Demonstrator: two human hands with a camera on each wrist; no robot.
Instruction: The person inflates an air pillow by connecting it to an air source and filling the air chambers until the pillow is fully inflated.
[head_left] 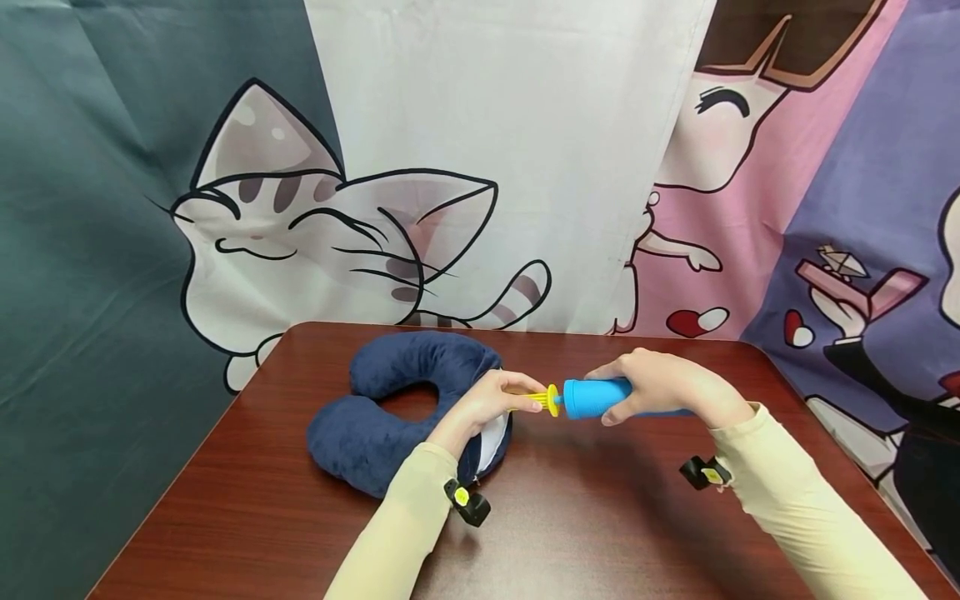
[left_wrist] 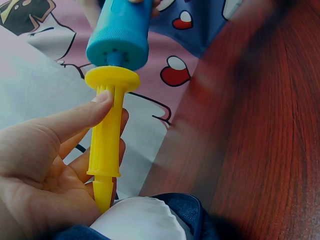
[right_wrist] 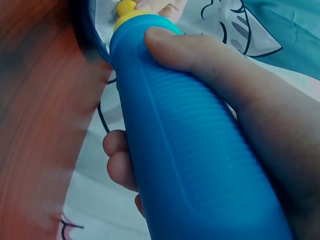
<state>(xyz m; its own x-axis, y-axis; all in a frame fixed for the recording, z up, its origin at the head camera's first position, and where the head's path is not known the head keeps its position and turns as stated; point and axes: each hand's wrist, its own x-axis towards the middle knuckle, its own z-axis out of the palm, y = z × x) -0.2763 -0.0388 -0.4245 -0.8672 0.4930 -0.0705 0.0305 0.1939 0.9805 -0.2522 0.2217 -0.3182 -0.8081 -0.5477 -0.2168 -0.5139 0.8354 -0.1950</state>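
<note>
My left hand (head_left: 491,398) pinches a ribbed yellow nozzle (left_wrist: 106,132) with a round flange, its thumb laid along the upper part. Its narrow lower end points toward the white part (left_wrist: 142,220) of the navy neck pillow (head_left: 375,450). Around a blue hand pump (right_wrist: 185,145) with ridged sides curl the thumb and fingers of my right hand (head_left: 663,383). The pump's thin blue tip (left_wrist: 114,59) meets the nozzle's flange, so the two are in line. Both are held above the table, just right of the pillow.
The U-shaped pillow lies on a dark red-brown wooden table (head_left: 247,500), left of centre. Behind the table's far edge hangs a printed cloth (head_left: 525,100) with cartoon figures. Each sleeve carries a small black wrist camera (head_left: 467,502).
</note>
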